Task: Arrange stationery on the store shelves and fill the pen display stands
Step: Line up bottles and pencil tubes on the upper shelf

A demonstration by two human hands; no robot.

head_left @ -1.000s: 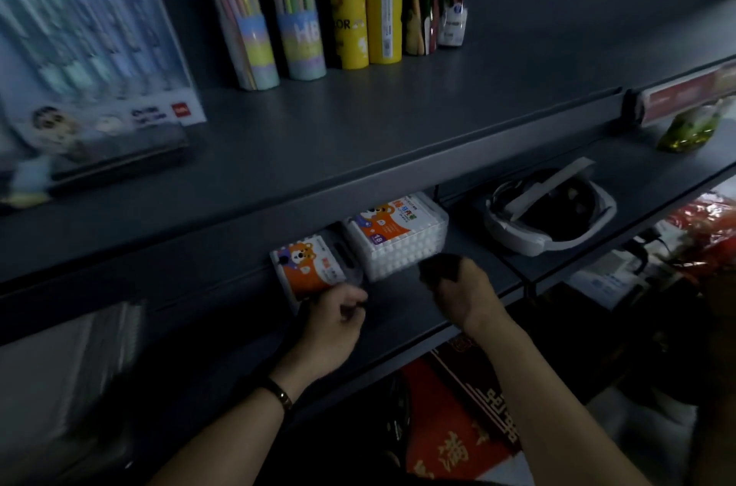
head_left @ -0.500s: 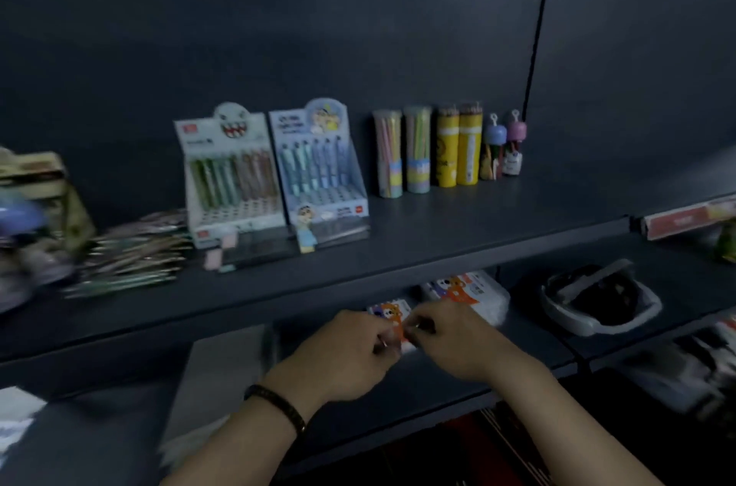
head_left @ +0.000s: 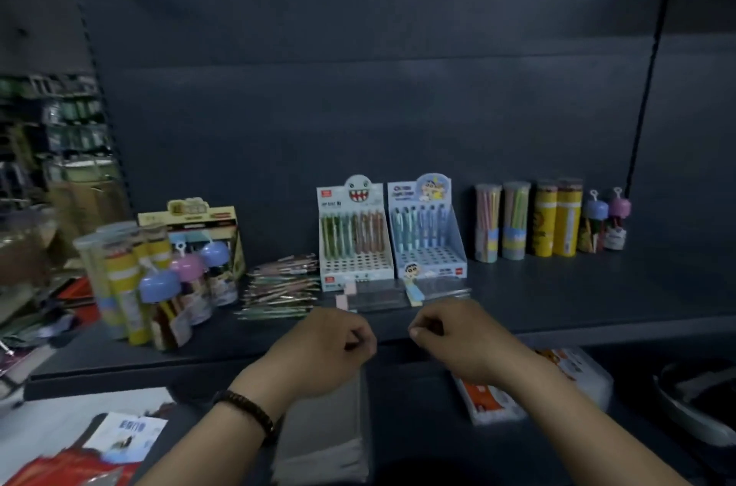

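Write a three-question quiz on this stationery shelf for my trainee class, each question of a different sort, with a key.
1. True or false: the white display stand stands left of the blue display stand.
2. Where does the pile of loose pens lie? A: inside the blue display stand. B: on the shelf, left of the white display stand. C: on top of the tubes at the far right.
3. Which wrist wears the dark bracelet?
Key: 1 true; 2 B; 3 left.
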